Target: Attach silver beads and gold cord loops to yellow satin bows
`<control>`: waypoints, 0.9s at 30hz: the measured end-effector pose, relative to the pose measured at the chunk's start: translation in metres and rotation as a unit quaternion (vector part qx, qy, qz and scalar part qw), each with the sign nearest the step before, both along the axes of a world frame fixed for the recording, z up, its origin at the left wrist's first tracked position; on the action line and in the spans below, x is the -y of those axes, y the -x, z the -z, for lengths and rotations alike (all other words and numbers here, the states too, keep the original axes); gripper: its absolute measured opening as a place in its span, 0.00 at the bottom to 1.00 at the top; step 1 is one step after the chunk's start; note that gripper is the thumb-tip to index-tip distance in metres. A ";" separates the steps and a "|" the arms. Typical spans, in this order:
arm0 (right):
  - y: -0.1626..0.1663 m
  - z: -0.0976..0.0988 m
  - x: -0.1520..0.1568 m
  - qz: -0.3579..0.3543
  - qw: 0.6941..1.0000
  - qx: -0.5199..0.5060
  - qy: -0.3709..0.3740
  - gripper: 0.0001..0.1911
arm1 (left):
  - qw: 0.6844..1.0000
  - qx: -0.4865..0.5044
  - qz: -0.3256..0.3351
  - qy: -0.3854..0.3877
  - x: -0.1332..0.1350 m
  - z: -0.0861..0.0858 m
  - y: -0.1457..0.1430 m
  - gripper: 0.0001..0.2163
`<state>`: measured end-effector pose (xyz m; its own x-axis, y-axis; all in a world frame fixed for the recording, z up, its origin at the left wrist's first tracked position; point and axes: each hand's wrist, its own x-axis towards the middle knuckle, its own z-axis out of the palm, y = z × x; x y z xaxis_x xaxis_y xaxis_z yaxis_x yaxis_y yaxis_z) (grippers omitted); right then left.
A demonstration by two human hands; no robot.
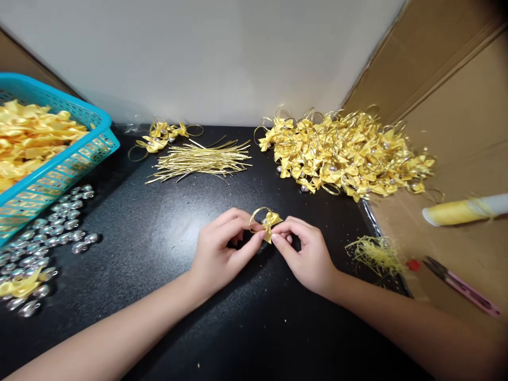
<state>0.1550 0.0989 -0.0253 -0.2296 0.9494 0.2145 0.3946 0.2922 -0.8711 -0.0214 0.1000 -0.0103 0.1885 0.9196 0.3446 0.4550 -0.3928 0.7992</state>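
Note:
Between my two hands, above the middle of the black table (166,328), is a small yellow ribbon bow (271,219) with a loop of gold cord (254,214) and a hint of a silver bell behind it. My left hand (222,246) pinches the bow's left side and the loop between thumb and forefinger. On the other side, my right hand (305,254) pinches the bow's lower right with thumb and fingertips. A bundle of cut gold cords (202,161) lies beyond my left hand.
A turquoise basket (59,159) of yellow bows stands at left, with silver bells (43,238) scattered beside it. Finished-looking bows (341,153) are heaped at back right; a few more bows (159,137) lie at back left. Yellow scraps (375,256), pink-handled snips (462,286) and a roll (464,210) lie right.

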 end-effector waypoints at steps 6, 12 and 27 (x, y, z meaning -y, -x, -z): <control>0.000 0.000 0.001 -0.005 1.000 0.006 -0.003 0.06 | 0.993 0.028 -0.036 0.109 0.000 0.003 -0.001 0.07; 0.001 0.001 0.001 -0.008 1.000 0.020 -0.004 0.06 | 0.975 0.089 -0.041 0.199 0.001 0.005 -0.002 0.10; 0.002 0.000 0.000 -0.006 0.999 0.033 0.004 0.07 | 0.972 0.124 -0.027 0.197 0.001 0.009 -0.004 0.08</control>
<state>0.1534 0.0987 -0.0249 -0.2547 0.9481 0.1902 0.4476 0.2899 -0.8459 -0.0175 0.0988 -0.0196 0.0928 0.9957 -0.0071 0.2399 -0.0154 0.9707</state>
